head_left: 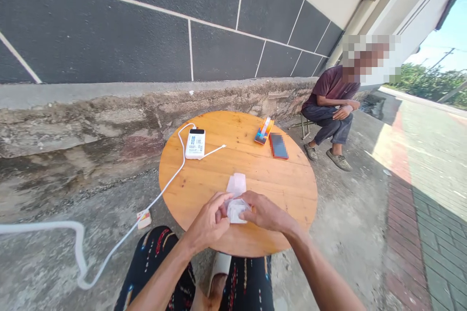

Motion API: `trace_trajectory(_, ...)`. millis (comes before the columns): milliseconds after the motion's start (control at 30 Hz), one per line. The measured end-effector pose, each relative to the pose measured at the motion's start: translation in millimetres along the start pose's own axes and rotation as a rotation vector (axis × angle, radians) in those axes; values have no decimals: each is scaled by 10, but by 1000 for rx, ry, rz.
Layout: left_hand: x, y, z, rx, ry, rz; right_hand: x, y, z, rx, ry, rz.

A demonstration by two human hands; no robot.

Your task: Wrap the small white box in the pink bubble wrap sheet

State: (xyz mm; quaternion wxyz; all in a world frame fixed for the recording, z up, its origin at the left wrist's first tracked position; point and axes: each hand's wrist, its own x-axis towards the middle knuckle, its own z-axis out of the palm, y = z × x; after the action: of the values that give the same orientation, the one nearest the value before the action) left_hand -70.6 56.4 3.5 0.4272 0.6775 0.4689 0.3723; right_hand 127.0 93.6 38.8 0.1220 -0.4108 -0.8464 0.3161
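Note:
Near the front of the round wooden table [219, 170], a crumpled piece of thin white plastic or tissue [238, 210] lies between my hands. My left hand [212, 218] grips its left edge, the fingers curled in. From the right, my right hand [263, 210] pinches its other side between thumb and fingers. Just beyond, a pale pink-white folded sheet [237, 183] lies on the wood; I cannot tell whether it is joined to the white piece.
A white power bank [195, 144] with a white cable [171, 182] lies at the table's left. A tape dispenser [264, 131] and a phone [279, 146] lie at the back right. A small box [144, 219] is on the ground. A person [333, 102] sits beyond the table.

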Motion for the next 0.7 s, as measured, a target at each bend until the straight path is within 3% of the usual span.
trace_trajectory(200,-2,20,76,43,55,51,-41,-24,9,-239,35,-64)
trace_trajectory(500,100,-2,55,105,53,25,-166,106,385,-259,252,-23)
trace_trajectory(700,230,69,16,119,39,-55,-41,65,163,-84,162,-1)
